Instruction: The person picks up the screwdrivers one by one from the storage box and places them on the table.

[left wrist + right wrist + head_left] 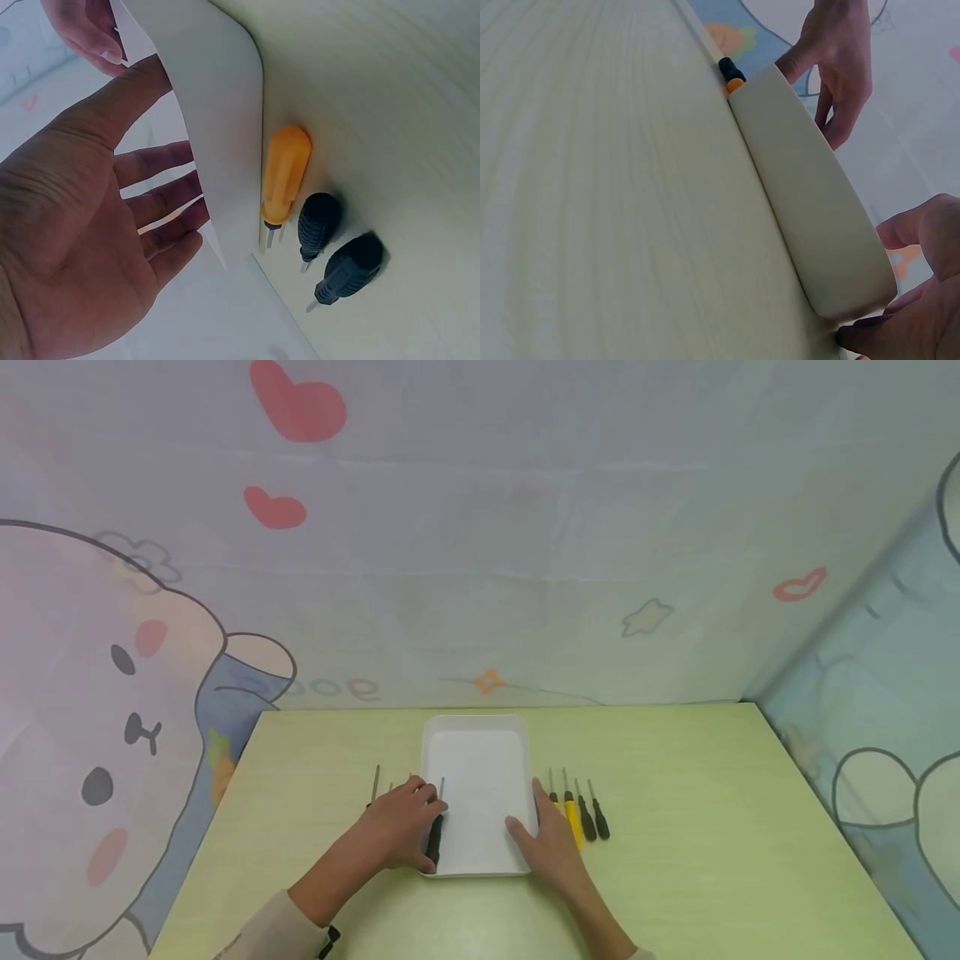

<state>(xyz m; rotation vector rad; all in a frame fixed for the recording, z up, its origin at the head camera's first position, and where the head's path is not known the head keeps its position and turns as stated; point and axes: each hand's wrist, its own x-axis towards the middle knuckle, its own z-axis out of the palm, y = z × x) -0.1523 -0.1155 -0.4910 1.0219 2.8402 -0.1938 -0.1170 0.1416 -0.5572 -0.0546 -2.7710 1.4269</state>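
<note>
A white tray (480, 868) lies on the table in the head view. Inside its left wall, a black-handled screwdriver (435, 839) points away from me. My left hand (405, 827) reaches over that wall and holds the screwdriver between thumb and fingers; in the left wrist view the tray wall (217, 135) hides the screwdriver. At the right wall my right hand (553, 843) grips the tray, thumb inside and fingers outside. The right wrist view also shows this hand (922, 277) around the tray's edge (810, 202).
Left of the tray lie a yellow-handled screwdriver (286, 172) and two black-handled screwdrivers (352, 266). Several more lie to its right, with a yellow handle (572, 818) and a black handle (601, 822) among them. A printed cloth (480, 568) hangs behind the table (712, 827).
</note>
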